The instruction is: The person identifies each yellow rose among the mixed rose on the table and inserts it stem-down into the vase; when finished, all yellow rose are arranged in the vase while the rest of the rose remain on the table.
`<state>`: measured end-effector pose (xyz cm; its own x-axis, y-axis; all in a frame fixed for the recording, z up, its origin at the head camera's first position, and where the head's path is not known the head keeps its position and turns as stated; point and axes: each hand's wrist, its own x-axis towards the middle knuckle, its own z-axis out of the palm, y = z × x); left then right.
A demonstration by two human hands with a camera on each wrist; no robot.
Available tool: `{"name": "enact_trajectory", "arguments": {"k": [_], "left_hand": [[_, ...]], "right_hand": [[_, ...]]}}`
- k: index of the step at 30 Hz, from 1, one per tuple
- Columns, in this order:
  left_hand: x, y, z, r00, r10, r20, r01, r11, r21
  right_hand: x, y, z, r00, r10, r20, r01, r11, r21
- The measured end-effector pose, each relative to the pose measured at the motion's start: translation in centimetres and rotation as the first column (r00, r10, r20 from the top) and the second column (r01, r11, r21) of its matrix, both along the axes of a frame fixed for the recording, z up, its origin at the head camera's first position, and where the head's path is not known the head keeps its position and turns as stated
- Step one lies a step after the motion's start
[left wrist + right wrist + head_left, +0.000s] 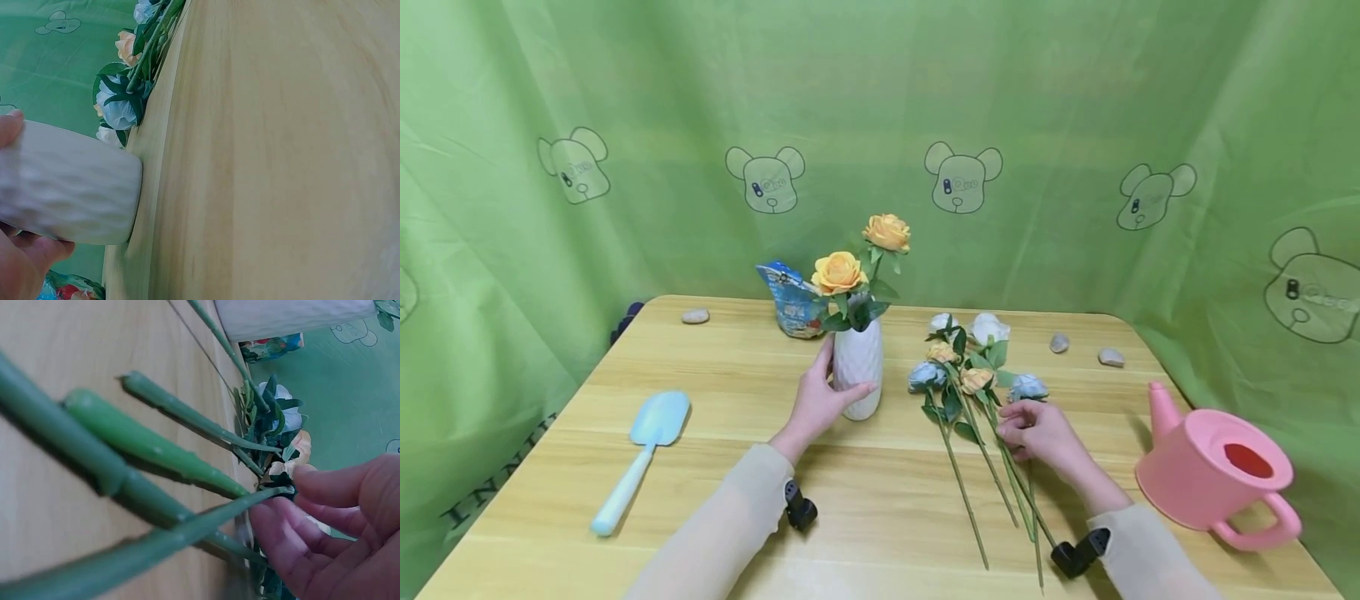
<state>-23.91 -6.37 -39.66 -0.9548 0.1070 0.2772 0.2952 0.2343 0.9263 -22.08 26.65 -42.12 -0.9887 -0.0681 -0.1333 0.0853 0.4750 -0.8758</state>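
My left hand (823, 400) grips a white textured vase (859, 371) round its lower body, thumb across the front. The vase stands upright with two yellow-orange roses (839, 273) in it. In the left wrist view the fingers lie on both sides of the vase (75, 181). On the right, my right hand (1041, 433) is over the stems of a loose pile of artificial roses, white (988, 327), peach (977, 381) and blue (927, 377). Close up, its thumb and fingers pinch one green rose stem (206, 522); which bloom it belongs to is partly hidden.
A pink watering can (1206, 475) stands at the right edge. To the left lies a light-blue trowel (658, 417). Behind the vase is a blue bag (793, 308). Stones (1111, 357) lie near the back edge, before a green curtain (865, 100).
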Motion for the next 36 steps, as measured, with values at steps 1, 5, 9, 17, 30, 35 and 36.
{"name": "enact_trajectory", "arguments": {"k": [1,5,9,17,30,35,36], "left_hand": [[0.0,0.0,0.0,1.000,0.001,0.001,-0.001,1.000,-0.001],[0.0,0.0,0.1,1.000,0.003,0.006,-0.003,1.000,0.003],[0.0,0.0,0.1,1.000,-0.001,0.005,0.001,1.000,0.006],[0.0,0.0,0.2,1.000,-0.003,0.012,0.003,1.000,0.011],[-0.1,0.0,-0.1,1.000,-0.002,0.011,0.002,1.000,0.009],[-0.1,0.0,-0.1,1.000,0.000,0.012,0.000,1.000,0.004],[-0.1,0.1,-0.1,1.000,0.000,0.011,0.000,1.000,0.003]], "right_hand": [[0.0,-0.1,-0.1,1.000,0.005,0.007,-0.005,1.000,0.011],[-0.1,-0.2,-0.1,0.999,0.017,0.033,-0.018,1.000,0.020],[-0.3,-0.1,0.3,0.999,0.006,0.039,-0.006,1.000,-0.008],[-0.1,-0.1,2.6,0.999,-0.010,-0.030,0.008,0.998,-0.069],[-1.1,-2.5,5.8,0.945,-0.061,-0.322,-0.068,0.925,-0.375],[0.6,-5.9,9.3,0.899,-0.155,-0.410,-0.079,0.864,-0.498],[0.7,-6.4,9.7,0.888,-0.175,-0.426,-0.088,0.843,-0.531]]}}
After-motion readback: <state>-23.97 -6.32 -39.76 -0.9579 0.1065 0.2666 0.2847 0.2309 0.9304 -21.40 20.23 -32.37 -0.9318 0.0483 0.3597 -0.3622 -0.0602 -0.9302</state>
